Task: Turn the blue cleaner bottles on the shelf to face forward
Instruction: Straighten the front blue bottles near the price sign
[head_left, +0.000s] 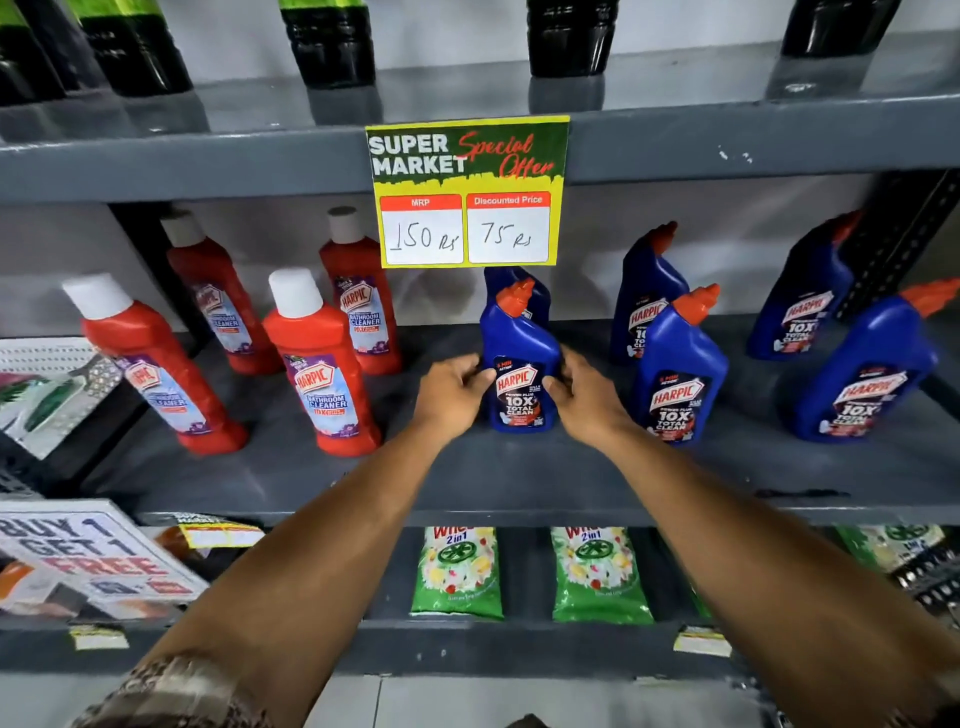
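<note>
Both hands, left hand (453, 391) at 9 o'clock and right hand (583, 396) at 3 o'clock, clasp the sides of a blue bottle (519, 364) standing upright mid-shelf (519, 478), label forward. More blue bottles (675, 371) stand toward 3 o'clock, red bottles (319, 364) toward 9, a price sign (467, 192) at 12.

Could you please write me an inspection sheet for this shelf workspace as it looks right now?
Surface: grey middle shelf, bare along its front edge.
Job's things: front blue Harpic bottle upright, label forward; another blue bottle directly behind, label hidden; four more blue bottles to the right show labels.
Clutter: four red Harpic bathroom cleaner bottles on the left; price sign above.
Hands: left hand and right hand grip the front bottle's sides.
Cables: nothing seen.
Surroundings: green detergent pouches below, dark bottles above.
</note>
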